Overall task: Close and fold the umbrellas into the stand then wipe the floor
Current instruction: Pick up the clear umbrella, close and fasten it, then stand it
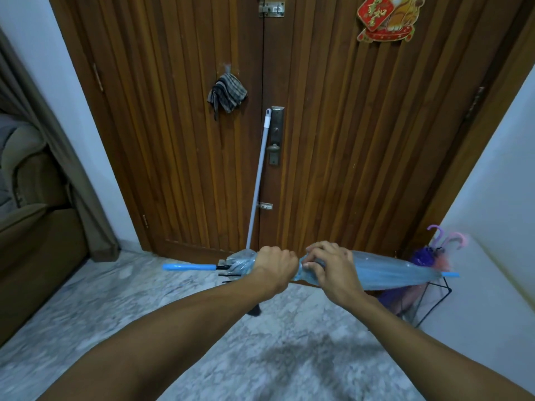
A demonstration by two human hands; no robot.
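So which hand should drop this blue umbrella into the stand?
Probably the right hand: it grips the blue umbrella on the side toward the stand; the left hand is farther away.

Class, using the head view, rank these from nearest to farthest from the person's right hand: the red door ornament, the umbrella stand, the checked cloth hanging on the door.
From the right hand:
1. Umbrella stand, on the floor to the right, by the wall.
2. Checked cloth, hanging on the door, up and left.
3. Red door ornament, top of the door, highest up.
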